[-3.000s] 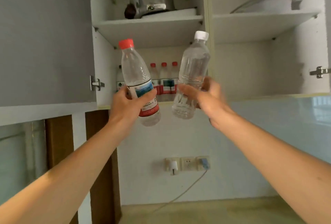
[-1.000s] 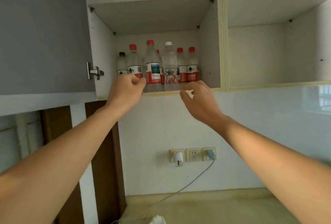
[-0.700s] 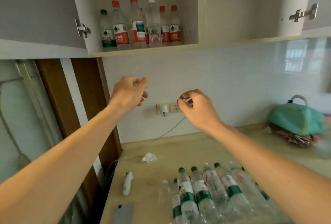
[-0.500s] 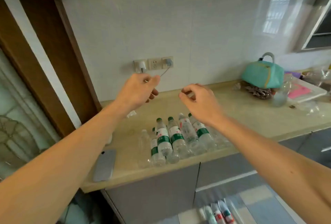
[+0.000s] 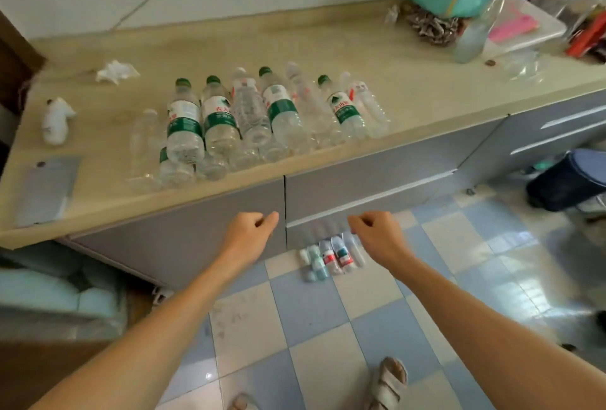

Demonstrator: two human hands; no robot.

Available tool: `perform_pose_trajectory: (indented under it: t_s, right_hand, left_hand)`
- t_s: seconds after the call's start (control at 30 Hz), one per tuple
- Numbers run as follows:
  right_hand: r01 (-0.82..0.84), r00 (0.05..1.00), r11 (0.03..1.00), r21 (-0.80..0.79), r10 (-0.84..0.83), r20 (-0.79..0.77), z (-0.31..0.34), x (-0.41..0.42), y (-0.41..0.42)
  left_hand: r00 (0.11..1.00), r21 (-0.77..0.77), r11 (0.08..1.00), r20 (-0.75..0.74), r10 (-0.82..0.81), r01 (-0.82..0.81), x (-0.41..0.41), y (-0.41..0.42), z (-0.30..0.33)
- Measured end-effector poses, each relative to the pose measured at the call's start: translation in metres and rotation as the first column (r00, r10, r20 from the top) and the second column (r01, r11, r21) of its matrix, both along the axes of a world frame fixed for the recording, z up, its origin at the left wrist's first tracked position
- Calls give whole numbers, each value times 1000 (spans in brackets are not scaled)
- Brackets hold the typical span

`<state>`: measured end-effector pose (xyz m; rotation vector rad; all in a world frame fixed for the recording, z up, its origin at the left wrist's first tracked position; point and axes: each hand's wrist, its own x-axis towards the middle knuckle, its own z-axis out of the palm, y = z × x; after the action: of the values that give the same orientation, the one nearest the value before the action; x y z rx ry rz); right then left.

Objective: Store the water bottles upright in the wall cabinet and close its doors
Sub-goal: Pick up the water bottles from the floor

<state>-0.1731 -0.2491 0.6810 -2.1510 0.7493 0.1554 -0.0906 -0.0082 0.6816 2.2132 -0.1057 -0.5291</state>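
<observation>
While both hands hung low before base cabinet, row of water bottles [image 5: 249, 114] lay on surface [image 5: 410, 88] up and beyond them, long axes pointing away from person, caps far. Left hand [image 5: 251, 229] loosely curled, holding nothing; right hand [image 5: 377, 232] likewise. Second small cluster of bottles [image 5: 331, 257] lay on floor, just below and between hands, slightly nearer right hand. Wall cabinet out of view.
</observation>
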Motion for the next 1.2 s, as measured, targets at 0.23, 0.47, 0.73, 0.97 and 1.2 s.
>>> perform_pose_trajectory:
  t_s: [0.23,0.47,0.73,0.97,1.2]
  right_hand:
    - [54,965,993,106,-24,-261,-152,-25,-91]
    - [-3,944,994,109,38,-327,-313,-18,-143]
    - [-130,955,985,112,155,-253,-524,30,-153]
    - [-270,944,963,-18,262,-199,-698,86,-158]
    - [-232,969,970,-71,224,-103,-792,108,-144]
  left_hand:
    - [901,-2,939,-282,330,-344,-14,-87,-172]
    - [834,33,893,-343,431,-448,-5,-150,-344]
    - [851,5,898,-317,419,-441,17,-182,-539]
    - [875,3,926,-327,358,-378,38,-203,-715]
    - [931,-16,949,-198,305,-315,54,-226,-811]
